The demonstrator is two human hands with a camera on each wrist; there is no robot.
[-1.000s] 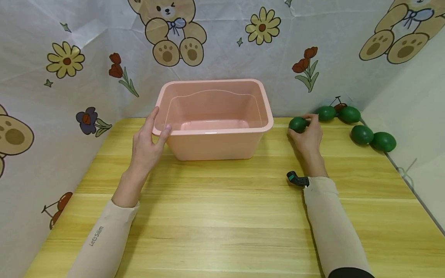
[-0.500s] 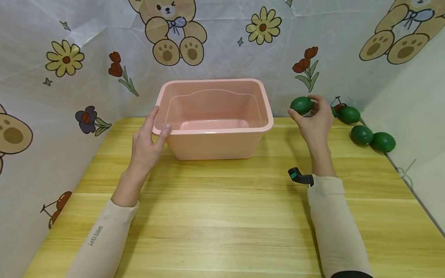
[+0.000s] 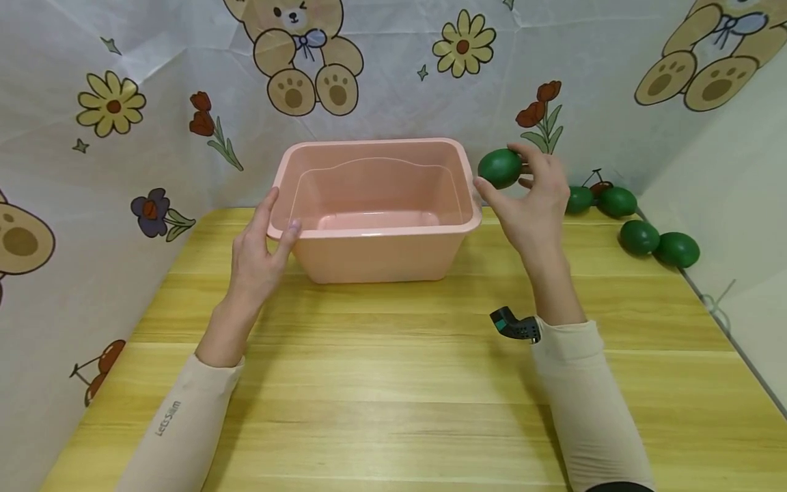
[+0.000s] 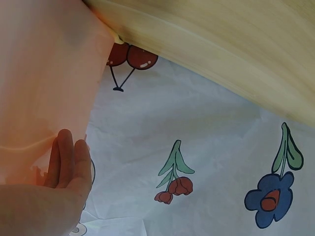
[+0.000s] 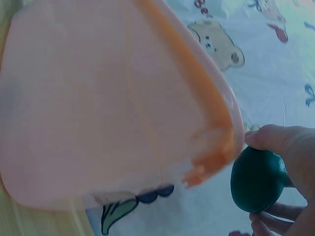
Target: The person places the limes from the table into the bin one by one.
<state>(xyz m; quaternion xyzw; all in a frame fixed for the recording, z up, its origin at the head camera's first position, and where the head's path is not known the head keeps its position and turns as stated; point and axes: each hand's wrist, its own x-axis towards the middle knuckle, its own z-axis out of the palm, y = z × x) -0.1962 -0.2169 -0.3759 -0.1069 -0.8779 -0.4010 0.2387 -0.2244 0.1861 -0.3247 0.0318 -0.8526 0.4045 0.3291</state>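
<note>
A pink plastic tub [image 3: 369, 256] stands on the table, its open top facing up. My left hand [image 3: 253, 266] grips its front left corner, the thumb at the front rim and the fingers along the left side. In the left wrist view, fingers [image 4: 66, 160] lie against the tub wall. My right hand [image 3: 531, 205] pinches a dark green egg-shaped object [image 3: 499, 169] between thumb and fingertips, raised just right of the tub's right rim. The right wrist view shows the smooth green object [image 5: 258, 179] close outside the rim [image 5: 238, 113].
Several more green egg-shaped objects [image 3: 639, 238] lie at the table's back right, by the wall. Behind the wooden table [image 3: 381, 383] hangs a white cloth [image 3: 399, 75] printed with bears and flowers. A small black device [image 3: 515, 325] is strapped at the right wrist.
My right hand has lifted one green egg-shaped object off the table and carried it up and left, close to the tub's right rim. My left hand and the tub stay in place.
</note>
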